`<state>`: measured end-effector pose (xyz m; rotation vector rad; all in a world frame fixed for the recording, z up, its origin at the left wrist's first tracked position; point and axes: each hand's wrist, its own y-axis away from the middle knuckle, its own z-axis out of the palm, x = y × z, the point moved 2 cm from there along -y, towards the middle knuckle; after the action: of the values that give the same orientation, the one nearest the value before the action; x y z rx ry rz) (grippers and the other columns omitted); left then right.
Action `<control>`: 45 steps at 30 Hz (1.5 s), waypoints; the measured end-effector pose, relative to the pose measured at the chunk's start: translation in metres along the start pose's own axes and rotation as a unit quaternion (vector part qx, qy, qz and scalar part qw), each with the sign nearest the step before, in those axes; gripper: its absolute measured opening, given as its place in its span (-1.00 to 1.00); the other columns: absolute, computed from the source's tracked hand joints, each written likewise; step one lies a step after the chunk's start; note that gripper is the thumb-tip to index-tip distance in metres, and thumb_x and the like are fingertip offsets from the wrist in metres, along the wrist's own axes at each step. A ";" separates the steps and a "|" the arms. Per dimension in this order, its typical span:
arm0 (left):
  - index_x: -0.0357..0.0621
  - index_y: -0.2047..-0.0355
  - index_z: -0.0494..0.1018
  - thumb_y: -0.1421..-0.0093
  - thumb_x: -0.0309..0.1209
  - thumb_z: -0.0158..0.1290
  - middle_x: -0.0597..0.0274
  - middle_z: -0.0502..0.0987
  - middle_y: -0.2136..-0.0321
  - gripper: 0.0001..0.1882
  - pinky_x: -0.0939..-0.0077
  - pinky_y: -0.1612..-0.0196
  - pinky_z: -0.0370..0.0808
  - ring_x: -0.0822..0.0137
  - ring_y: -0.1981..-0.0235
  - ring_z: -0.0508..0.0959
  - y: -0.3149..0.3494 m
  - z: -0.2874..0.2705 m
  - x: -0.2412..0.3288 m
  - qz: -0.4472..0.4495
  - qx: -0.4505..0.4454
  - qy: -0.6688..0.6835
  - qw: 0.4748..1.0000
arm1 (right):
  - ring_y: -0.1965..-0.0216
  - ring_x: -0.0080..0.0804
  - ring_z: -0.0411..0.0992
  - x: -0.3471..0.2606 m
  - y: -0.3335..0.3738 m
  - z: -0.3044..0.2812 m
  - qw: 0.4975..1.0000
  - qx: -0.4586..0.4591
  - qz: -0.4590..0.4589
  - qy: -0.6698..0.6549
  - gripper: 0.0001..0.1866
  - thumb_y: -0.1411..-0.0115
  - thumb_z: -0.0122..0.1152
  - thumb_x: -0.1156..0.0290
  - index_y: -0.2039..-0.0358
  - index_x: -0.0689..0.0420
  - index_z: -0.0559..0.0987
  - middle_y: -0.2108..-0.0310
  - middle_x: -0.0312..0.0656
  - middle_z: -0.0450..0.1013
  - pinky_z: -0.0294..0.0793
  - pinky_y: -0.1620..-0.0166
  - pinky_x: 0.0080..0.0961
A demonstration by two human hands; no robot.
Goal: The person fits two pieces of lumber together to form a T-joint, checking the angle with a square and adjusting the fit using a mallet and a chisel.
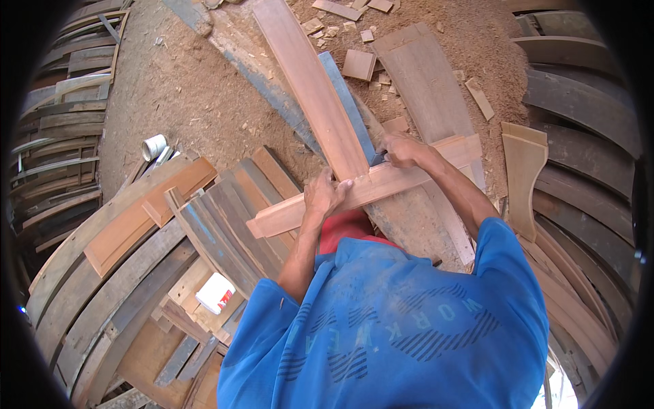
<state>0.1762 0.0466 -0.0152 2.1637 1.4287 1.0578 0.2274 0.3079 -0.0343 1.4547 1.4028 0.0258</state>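
A blue shirt fills six o'clock, and just beyond it lies the crosspiece, a pale reddish timber running from about eight o'clock to two. The left hand bears on it just left of the joint, fingers bent over the wood, thumb laid near the seam. The right hand sits at one o'clock of the joint, fingers closed around a small dark object — a tool perhaps, though I cannot tell which. Running off toward eleven is the long board, its near end meeting the crosspiece; whether it is fully seated does not show.

The step in hand seems to be fitting or marking this joint. The next move, I judge, calls for the left hand to keep the crosspiece firm and square while the right works with control at the seam.

A blue strip lies beside the long board, and a wide board at one o'clock. Farther out, offcuts litter the sawdust-covered floor at twelve — and stacked timber lines the room: left stack at ten, right stack at two.
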 end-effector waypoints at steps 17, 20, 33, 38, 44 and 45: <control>-0.33 -0.36 0.07 -0.16 0.44 0.06 0.12 0.49 0.12 0.14 0.36 0.04 0.45 0.29 0.12 0.49 0.034 -0.045 0.051 0.264 0.193 0.471 0.820 | 0.04 -0.01 0.54 -0.172 0.075 -0.061 0.934 0.253 -0.245 -0.060 -0.70 -0.20 0.19 0.34 0.12 0.19 0.70 0.13 0.09 0.60 0.48 -0.09 -0.14; -0.28 -0.21 0.18 -0.26 0.46 -0.14 0.41 0.40 0.54 -0.02 0.68 0.55 0.22 0.62 0.63 0.27 0.058 -0.078 0.058 0.264 0.204 0.552 0.764 | -0.02 0.01 0.51 -0.181 0.087 -0.064 0.910 0.337 -0.238 -0.052 -0.71 -0.25 0.19 0.40 0.07 0.20 0.68 0.06 0.06 0.58 0.44 -0.16 -0.14; -0.26 0.11 0.57 -0.28 -0.32 0.12 -0.24 0.61 0.15 -0.72 0.01 -0.03 0.47 -0.20 0.03 0.59 0.003 -0.069 -0.063 0.053 -0.049 0.039 0.997 | -0.16 0.14 0.32 -0.062 0.102 0.060 0.958 0.213 0.175 0.078 -0.08 -0.04 0.49 0.30 -0.41 0.02 0.29 -0.17 0.15 0.27 0.39 -0.19 -0.03; -0.24 0.06 0.58 -0.25 -0.31 0.16 -0.22 0.61 0.07 -0.68 0.05 -0.08 0.47 -0.15 -0.03 0.59 -0.005 -0.066 -0.059 0.054 -0.109 0.037 0.992 | -0.14 0.09 0.30 -0.045 0.090 0.077 0.952 0.243 0.170 0.075 -0.01 0.01 0.54 0.29 -0.45 -0.04 0.26 -0.16 0.12 0.27 0.36 -0.21 -0.09; -0.21 0.11 0.61 -0.22 -0.33 0.19 -0.19 0.65 0.18 -0.71 0.08 0.00 0.51 -0.15 0.06 0.63 0.000 -0.078 -0.071 0.027 -0.083 0.024 0.996 | -0.10 0.04 0.31 -0.037 0.088 0.077 0.951 0.257 0.162 0.056 0.04 0.09 0.62 0.29 -0.43 -0.12 0.31 -0.09 0.07 0.29 0.34 -0.19 -0.13; -0.21 0.11 0.61 -0.22 -0.33 0.19 -0.19 0.65 0.19 -0.72 0.08 0.01 0.51 -0.15 0.07 0.63 0.003 -0.078 -0.073 0.032 -0.084 0.026 0.996 | -0.10 0.04 0.30 -0.036 0.088 0.077 0.950 0.262 0.160 0.056 0.05 0.10 0.63 0.28 -0.43 -0.13 0.31 -0.09 0.06 0.29 0.34 -0.19 -0.13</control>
<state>0.1051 -0.0287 0.0098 2.0874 1.2504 1.2197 0.3278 0.2552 0.0121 2.1448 1.3039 -0.0653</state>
